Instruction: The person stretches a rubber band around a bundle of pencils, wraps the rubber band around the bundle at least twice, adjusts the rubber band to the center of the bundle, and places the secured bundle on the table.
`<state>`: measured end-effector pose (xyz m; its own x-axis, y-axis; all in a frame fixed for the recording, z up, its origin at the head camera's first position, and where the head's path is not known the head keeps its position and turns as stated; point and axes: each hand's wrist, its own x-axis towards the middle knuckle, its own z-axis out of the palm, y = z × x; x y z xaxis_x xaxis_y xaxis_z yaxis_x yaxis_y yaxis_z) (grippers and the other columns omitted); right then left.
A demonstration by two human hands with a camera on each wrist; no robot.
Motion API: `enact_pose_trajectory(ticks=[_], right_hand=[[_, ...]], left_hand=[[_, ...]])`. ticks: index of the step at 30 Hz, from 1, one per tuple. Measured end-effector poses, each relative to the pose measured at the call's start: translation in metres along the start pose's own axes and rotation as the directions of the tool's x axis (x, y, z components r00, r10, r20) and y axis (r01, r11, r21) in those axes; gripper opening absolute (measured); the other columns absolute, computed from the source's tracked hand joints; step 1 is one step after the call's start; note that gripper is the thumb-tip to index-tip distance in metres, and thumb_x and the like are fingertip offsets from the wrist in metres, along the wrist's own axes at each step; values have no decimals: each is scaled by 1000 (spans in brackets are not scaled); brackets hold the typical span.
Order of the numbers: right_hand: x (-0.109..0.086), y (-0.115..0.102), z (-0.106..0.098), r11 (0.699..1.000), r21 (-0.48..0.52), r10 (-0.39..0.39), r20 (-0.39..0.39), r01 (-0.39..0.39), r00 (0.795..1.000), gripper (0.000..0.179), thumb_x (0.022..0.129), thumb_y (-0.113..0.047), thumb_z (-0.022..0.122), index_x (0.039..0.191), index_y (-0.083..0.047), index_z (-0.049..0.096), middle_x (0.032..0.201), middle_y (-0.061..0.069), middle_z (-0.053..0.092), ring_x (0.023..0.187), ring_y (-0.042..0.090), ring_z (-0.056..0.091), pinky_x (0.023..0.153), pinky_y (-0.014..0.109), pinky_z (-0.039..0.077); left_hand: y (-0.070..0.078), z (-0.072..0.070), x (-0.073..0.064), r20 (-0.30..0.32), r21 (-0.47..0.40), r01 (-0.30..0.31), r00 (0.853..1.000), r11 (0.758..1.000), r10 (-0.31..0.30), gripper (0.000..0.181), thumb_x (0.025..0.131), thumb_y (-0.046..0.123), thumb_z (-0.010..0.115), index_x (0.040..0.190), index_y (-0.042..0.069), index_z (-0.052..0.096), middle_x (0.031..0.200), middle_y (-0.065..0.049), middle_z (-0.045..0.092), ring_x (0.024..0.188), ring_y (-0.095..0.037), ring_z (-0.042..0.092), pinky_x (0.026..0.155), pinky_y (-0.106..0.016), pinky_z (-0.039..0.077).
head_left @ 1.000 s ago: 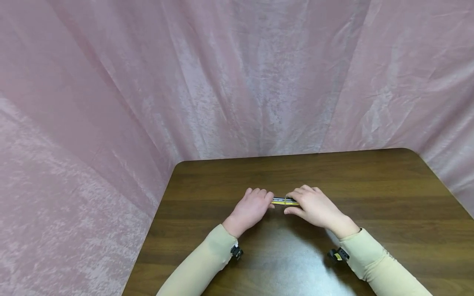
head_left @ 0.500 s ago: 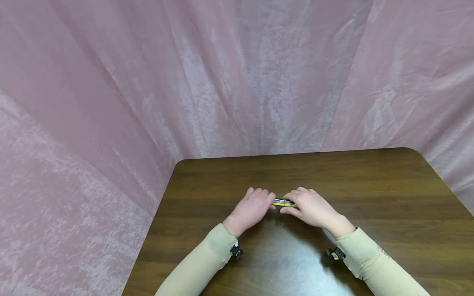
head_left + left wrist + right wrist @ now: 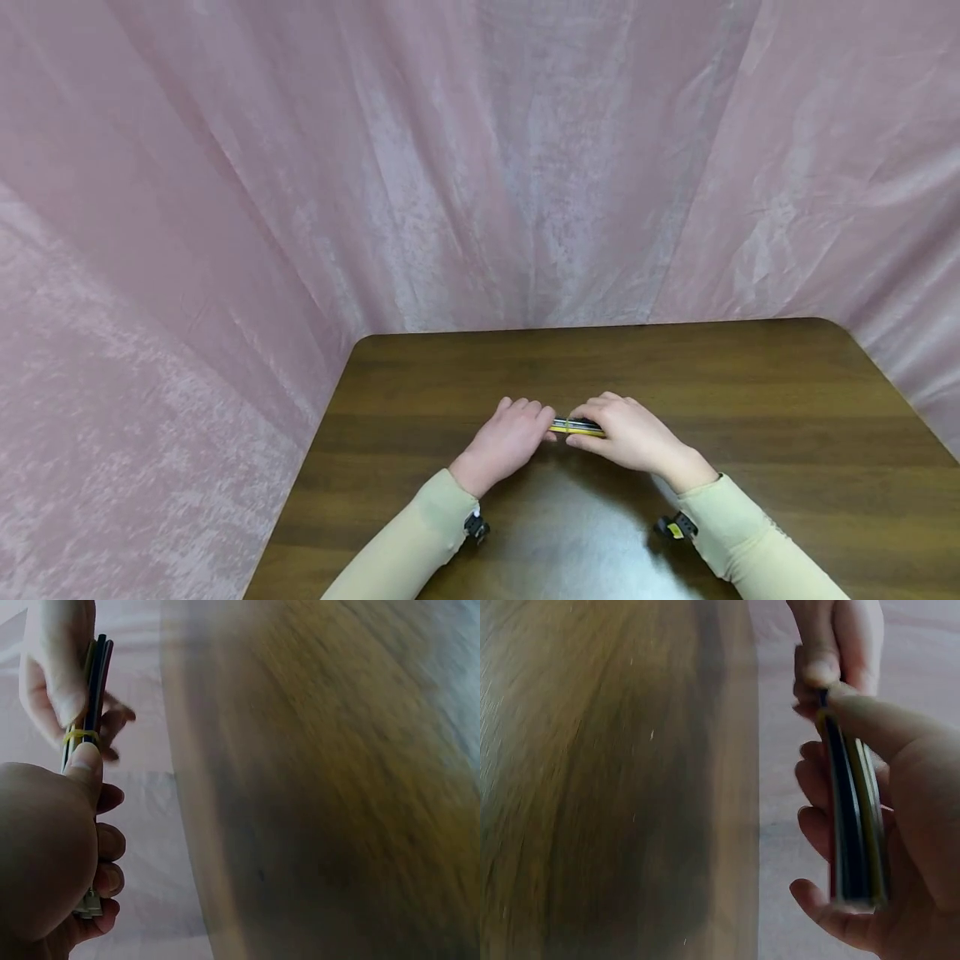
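Observation:
A bundle of pencils (image 3: 588, 431) with dark, yellow and other barrels lies between both hands, level above the table in the head view. A thin yellow rubber band (image 3: 81, 736) goes round it. My left hand (image 3: 506, 435) grips one end, thumb along the pencils (image 3: 96, 690) and fingers curled round them; flat pencil ends show below. My right hand (image 3: 633, 435) has its thumb and fingertips at the band, pinching it against the bundle. In the right wrist view the free end of the pencils (image 3: 849, 825) extends beneath my right palm, with the lower fingers loosely bent.
The brown wooden table (image 3: 420, 375) has rounded far corners. Pink velvet curtains (image 3: 480, 167) hang behind it and along the left side. Each sleeve carries a small black wrist camera (image 3: 476, 527).
The rubber band has shifted left along the pencils, close to my left fingers. My right hand has moved slightly left with it. My left hand keeps its grip; the head view has tilted slightly.

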<state>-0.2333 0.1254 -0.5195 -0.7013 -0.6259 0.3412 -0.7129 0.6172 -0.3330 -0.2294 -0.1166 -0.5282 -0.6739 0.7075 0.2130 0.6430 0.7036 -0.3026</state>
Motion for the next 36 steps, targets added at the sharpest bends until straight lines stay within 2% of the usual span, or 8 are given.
enact_pose_trajectory(ticks=[7, 14, 22, 28, 31, 36], right_hand=[[4, 3, 3, 1000, 11, -24, 6, 24, 1000, 18, 100, -38, 77, 105, -20, 77, 95, -14, 69, 92, 14, 63, 79, 41, 52], [1, 6, 2, 1000, 25, 9, 3, -9, 1000, 20, 97, -33, 80, 111, -19, 79, 102, -13, 73, 95, 16, 66, 82, 41, 55], [1, 12, 7, 999, -38, 32, -21, -32, 999, 19, 90, -33, 87, 103, -21, 79, 94, -14, 69, 88, 16, 63, 75, 39, 52], [2, 18, 16, 995, -66, 67, -30, -69, 997, 23, 86, -33, 91, 101, -20, 79, 94, -10, 72, 89, 19, 64, 75, 42, 52], [3, 21, 21, 993, -72, 96, -21, -97, 995, 24, 85, -32, 92, 101, -20, 79, 94, -8, 73, 90, 20, 65, 76, 44, 52], [4, 24, 26, 987, -79, 139, -14, -139, 990, 24, 84, -32, 93, 98, -22, 76, 92, -9, 71, 90, 21, 65, 76, 47, 52]], left_hand=[[-3, 2, 2, -11, 12, -19, 1000, 1000, 19, 31, 107, 48, 58, 112, 18, 63, 97, 5, 66, 85, -15, 60, 72, -31, 36], [-8, 6, 1, 61, -104, 36, 998, 994, -29, 29, 106, 47, 62, 115, 19, 63, 99, 7, 65, 87, -13, 58, 75, -30, 39], [-12, 14, -3, 93, -238, 95, 993, 967, -75, 30, 106, 42, 67, 123, 17, 64, 108, 6, 68, 96, -14, 63, 77, -30, 43], [-15, 21, -3, 108, -363, 147, 987, 920, -115, 31, 104, 37, 71, 127, 17, 65, 113, 6, 70, 99, -12, 65, 82, -32, 50], [-16, 24, -3, 130, -384, 177, 982, 906, -136, 30, 103, 36, 73, 124, 17, 66, 111, 6, 70, 96, -11, 65, 82, -32, 51], [-17, 31, 2, 139, -379, 208, 976, 902, -166, 28, 102, 37, 75, 121, 18, 68, 109, 7, 71, 96, -11, 66, 81, -33, 51]])
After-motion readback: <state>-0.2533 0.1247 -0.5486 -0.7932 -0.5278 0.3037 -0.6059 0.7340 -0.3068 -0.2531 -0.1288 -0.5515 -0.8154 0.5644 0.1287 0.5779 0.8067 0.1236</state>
